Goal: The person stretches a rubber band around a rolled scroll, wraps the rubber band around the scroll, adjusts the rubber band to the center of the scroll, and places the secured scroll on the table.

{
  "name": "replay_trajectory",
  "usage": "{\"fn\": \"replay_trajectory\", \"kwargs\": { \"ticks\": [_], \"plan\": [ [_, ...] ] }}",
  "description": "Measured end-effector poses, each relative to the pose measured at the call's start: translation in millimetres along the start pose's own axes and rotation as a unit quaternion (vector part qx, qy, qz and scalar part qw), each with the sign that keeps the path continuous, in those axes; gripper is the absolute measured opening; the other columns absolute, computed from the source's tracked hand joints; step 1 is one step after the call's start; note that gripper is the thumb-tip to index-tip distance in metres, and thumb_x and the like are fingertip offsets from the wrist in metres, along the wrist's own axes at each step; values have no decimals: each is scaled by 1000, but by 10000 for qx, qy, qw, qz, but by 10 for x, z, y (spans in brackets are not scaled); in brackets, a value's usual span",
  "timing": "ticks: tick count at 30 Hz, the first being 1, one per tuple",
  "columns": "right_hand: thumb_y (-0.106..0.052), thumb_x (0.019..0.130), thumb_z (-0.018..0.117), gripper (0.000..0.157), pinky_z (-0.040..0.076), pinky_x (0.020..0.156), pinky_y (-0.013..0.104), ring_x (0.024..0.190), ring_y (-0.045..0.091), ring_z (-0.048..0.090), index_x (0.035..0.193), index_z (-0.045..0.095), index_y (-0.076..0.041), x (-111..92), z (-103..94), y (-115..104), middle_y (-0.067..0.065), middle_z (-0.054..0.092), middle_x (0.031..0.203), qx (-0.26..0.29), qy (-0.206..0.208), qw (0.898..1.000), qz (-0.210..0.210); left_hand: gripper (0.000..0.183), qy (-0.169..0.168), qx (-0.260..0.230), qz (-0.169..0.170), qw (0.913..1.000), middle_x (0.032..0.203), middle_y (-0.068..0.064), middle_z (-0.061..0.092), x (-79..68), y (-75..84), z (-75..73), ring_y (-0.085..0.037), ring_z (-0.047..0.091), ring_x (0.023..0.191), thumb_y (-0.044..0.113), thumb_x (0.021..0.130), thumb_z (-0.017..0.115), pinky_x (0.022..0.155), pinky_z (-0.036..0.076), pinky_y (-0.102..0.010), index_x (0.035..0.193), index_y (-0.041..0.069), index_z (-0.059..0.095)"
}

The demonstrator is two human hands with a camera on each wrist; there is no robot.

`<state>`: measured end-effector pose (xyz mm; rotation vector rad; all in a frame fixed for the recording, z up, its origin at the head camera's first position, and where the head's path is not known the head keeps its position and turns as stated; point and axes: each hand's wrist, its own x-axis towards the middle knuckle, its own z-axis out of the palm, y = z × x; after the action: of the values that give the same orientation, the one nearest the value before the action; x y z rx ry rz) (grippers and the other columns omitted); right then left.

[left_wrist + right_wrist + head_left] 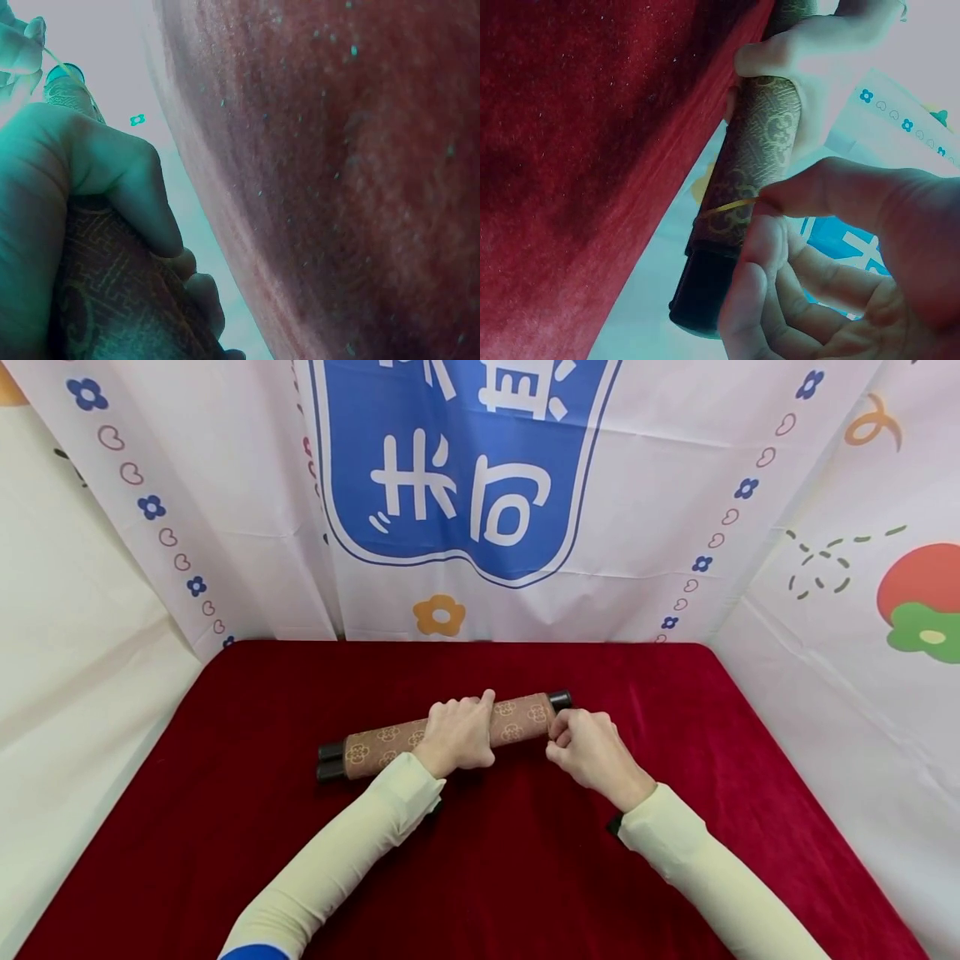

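A rolled scroll (517,720) in brown fabric with gold flower patterns lies slantwise in the head view, black rod ends (330,770) sticking out at the left and another black end (560,700) at the right. My left hand (457,735) grips the roll around its middle, fingers wrapped over it. At its right end, my right hand (596,752) pinches a thin yellow cord (735,204) between thumb and forefinger. In the right wrist view that cord crosses the fabric close to the black end. The left wrist view shows the cord drawn taut away from the roll.
Dark red velvet cloth (510,877) covers the table under the scroll. Behind the table's far edge hangs a white printed curtain (652,485) with a blue emblem, and white sheets (847,635) flank both sides.
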<state>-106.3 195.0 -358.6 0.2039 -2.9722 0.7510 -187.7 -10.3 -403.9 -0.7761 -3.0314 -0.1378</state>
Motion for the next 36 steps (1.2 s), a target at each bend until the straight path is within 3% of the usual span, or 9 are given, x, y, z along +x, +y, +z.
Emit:
{"fn": "replay_trajectory", "kwargs": {
  "ticks": [7, 15, 19, 25, 32, 36],
  "plan": [
    [-8, 91, 75, 6, 57, 66, 28, 70, 10, 67, 87, 70, -10, -16, 32, 29, 1, 74, 79, 249, 107, 9993, -265, 85, -218, -151, 74, 9996, 97, -7, 74, 18, 25, 102, -27, 65, 69, 31, 74, 79, 57, 49, -43, 153, 13, 50],
    [-4, 94, 65, 3, 57, 70, 27, 77, 13, 68, 94, 68, -5, -13, 9, 54, 5, 71, 87, 633, 306, 9957, -604, 83, -559, -274, 87, 9980, 99, -8, 75, 34, 43, 128, -28, 65, 72, 30, 79, 77, 59, 51, -43, 156, 13, 48],
    [-8, 97, 62, 6, 55, 70, 29, 77, 15, 67, 100, 67, -7, 10, -50, 40, 7, 71, 95, 1265, 164, 9913, -340, 75, -761, -450, 61, 9961, 94, -5, 72, 46, 47, 111, -26, 63, 71, 29, 81, 76, 60, 49, -42, 151, 15, 51],
    [-15, 100, 62, 10, 51, 72, 30, 82, 18, 66, 106, 68, -9, 63, -140, 0, 12, 73, 107, 2256, 21, 9742, 13, 67, -906, -556, 67, 9943, 94, -4, 70, 64, 38, 106, -26, 63, 74, 30, 81, 77, 63, 49, -43, 143, 16, 55],
    [-19, 103, 61, 14, 48, 67, 25, 78, 19, 57, 109, 67, -8, 128, -173, -42, 19, 69, 103, 2667, -164, 9636, 116, 72, -943, -474, 107, 9944, 110, -7, 74, 59, 56, 92, -31, 72, 93, 33, 77, 81, 69, 54, -49, 142, 17, 56],
    [-19, 102, 59, 17, 49, 69, 26, 80, 19, 58, 111, 67, -6, 174, -180, -52, 17, 69, 103, 2757, -265, 9606, 218, 78, -928, -468, 191, 9944, 116, -6, 73, 60, 100, 74, -28, 72, 102, 44, 75, 87, 74, 56, -49, 142, 19, 56]
  ]
}}
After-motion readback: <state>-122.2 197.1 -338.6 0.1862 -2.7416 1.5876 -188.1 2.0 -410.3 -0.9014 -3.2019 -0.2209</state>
